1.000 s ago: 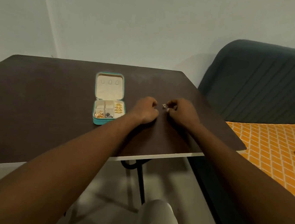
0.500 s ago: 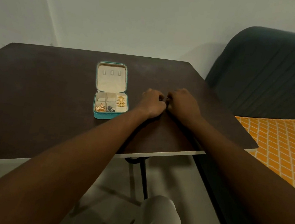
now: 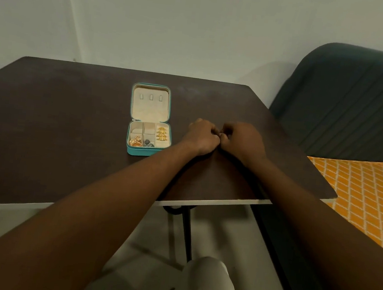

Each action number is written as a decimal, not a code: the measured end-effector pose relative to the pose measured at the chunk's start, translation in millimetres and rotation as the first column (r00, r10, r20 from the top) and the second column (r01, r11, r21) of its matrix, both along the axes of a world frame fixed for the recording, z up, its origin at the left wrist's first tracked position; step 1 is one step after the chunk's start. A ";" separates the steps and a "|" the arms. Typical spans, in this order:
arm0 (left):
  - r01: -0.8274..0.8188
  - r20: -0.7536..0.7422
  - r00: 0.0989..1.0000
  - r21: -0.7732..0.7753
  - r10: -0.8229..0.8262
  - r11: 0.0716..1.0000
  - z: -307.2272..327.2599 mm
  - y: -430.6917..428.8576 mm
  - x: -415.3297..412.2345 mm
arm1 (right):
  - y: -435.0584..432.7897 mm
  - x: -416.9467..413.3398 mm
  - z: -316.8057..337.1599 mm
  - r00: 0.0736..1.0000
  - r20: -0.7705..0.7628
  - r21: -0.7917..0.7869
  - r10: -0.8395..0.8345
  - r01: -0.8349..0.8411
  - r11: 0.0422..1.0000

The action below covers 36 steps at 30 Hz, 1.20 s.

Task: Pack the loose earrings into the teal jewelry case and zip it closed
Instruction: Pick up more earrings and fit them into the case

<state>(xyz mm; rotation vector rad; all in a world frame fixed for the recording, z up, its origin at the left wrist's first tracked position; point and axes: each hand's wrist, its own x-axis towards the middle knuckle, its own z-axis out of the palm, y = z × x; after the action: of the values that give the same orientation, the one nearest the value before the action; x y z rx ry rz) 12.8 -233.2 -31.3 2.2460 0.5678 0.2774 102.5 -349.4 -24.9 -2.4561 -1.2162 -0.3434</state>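
Note:
The teal jewelry case (image 3: 144,152) lies open on the dark table (image 3: 57,117), its cream lid folded back flat. Gold earrings (image 3: 162,134) fill its right compartment; a copper piece (image 3: 134,141) and a dark piece (image 3: 148,142) sit in the front ones. To the right of the case, my left hand (image 3: 201,137) and my right hand (image 3: 242,140) rest on the table with curled fingers, their fingertips meeting. The small earring they pinch is hidden between the fingers.
A dark green sofa back (image 3: 345,102) stands right of the table, with an orange patterned cloth (image 3: 367,188) on its seat. The table's near edge (image 3: 203,203) runs under my forearms. My knee (image 3: 205,287) in light trousers shows below.
My hands have closed together: a second ago a gap showed the earring in my right fingertips; now the fingertips touch and cover it. The view shifted slightly.

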 end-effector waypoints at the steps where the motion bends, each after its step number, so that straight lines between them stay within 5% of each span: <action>1: 0.004 0.002 1.000 -0.004 -0.004 1.000 -0.7 -0.3 0.5 | 0.3 0.8 0.5 0.999 -0.042 0.018 -0.014 0.015 1.000; 10: 0.002 0.085 0.996 -0.083 0.005 0.997 8.7 -6.4 -9.4 | 7.8 2.5 4.5 0.908 -0.417 0.304 -0.025 0.166 0.938; 17: -0.022 0.275 0.956 -0.282 0.103 0.959 17.2 -2.5 -24.3 | 5.8 -13.5 24.6 0.687 -0.708 0.456 0.161 0.270 0.848; 25: -0.014 0.298 0.943 -0.405 0.147 0.914 42.6 23.8 -66.6 | 25.5 -50.4 50.4 0.547 -0.774 0.516 0.318 0.255 0.818; 36: -0.096 0.202 0.965 -0.311 0.165 0.946 67.0 78.5 -146.1 | 79.0 -110.7 69.2 0.529 -0.785 0.421 0.324 0.071 0.904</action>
<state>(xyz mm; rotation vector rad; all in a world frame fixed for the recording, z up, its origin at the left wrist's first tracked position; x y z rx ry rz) -133.2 -154.8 35.7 1.8581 0.5952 0.4756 -8.2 -270.4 44.3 -1.7218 -0.7483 0.5672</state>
